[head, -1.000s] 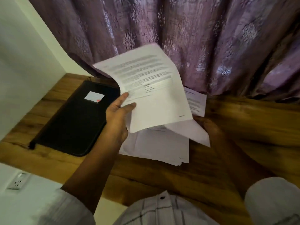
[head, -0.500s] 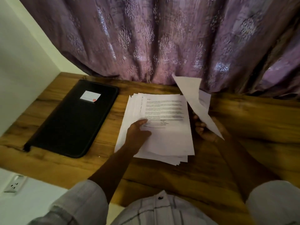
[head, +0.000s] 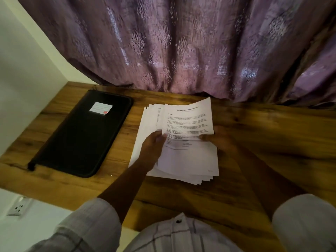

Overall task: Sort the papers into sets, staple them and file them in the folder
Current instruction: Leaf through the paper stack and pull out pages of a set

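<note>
Papers show blurred print; right hand partly hidden.

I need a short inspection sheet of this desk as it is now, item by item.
Surface: brown wooden desk, papers and folder on it.
Job's things: fanned stack of white printed papers; closed black zip folder left of it.
Clutter: nothing seen.
Hands: left hand and right hand hold one printed sheet above the stack.
Cables: nothing seen.
Surroundings: purple patterned curtain, white wall, white wall socket.
</note>
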